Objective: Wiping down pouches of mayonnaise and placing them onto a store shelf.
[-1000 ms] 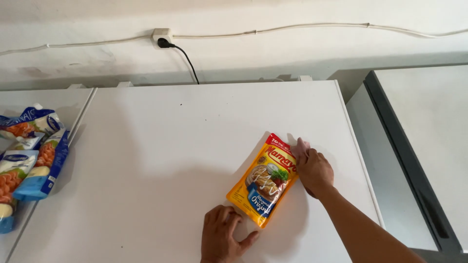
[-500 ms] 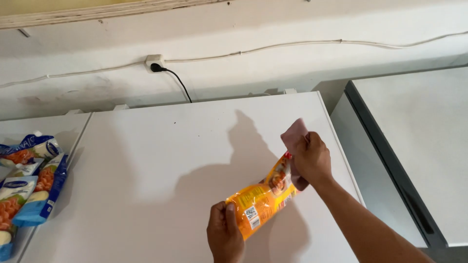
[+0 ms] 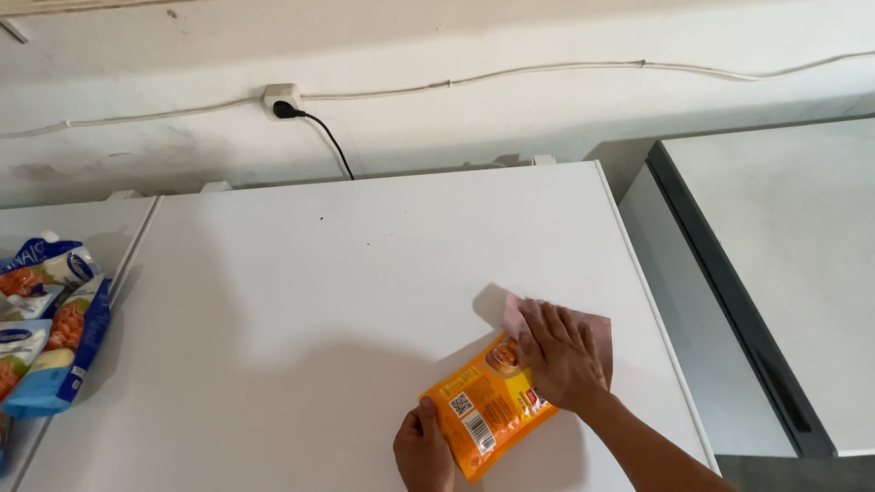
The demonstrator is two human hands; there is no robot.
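Near the desk's [image 3: 365, 301] front right corner, the left hand [image 3: 422, 451] is gripping an orange packet [image 3: 483, 415], now lying flat again; right hand [image 3: 561, 355] fingers are spreading over a pink cloth [image 3: 597, 333].

An orange food pouch [image 3: 486, 412] is held flat on a white appliance top [image 3: 346, 310], its printed back facing up. Its lower left edge is gripped by the left hand [image 3: 423, 450], while a pink cloth [image 3: 597, 335] is pressed against its upper end by the right hand [image 3: 561, 353]. Blue packets [image 3: 50, 328] are piled at the far left.
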